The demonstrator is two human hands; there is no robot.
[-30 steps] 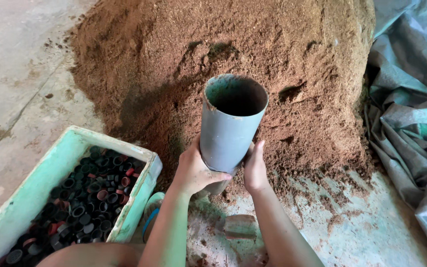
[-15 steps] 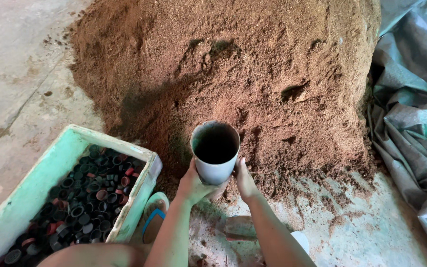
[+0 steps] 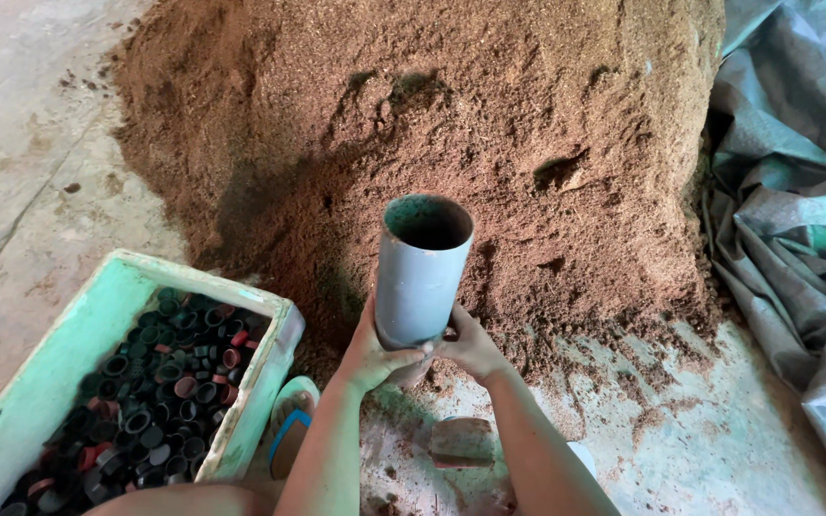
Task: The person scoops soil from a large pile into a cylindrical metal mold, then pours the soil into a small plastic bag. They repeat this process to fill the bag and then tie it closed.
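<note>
Lifted again since half a second back: grey pipe upright, left hand and right hand fingers wrapped round its base; tamping brown soil heap fill, next needs steady downward tap.

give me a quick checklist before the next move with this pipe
1. Both hands on the pipe: ok. The left hand and right hand clasp its lower end.
2. Pipe upright: ok, near vertical, open mouth up.
3. Pipe contents: cannot tell; the inside looks dark.
4. Bottom end of the pipe: cannot tell, the hands hide it.
5. Soil heap within reach: ok, right behind the pipe.
6. Crate of caps apart from the pipe: ok, it sits to the left on the floor.
</note>
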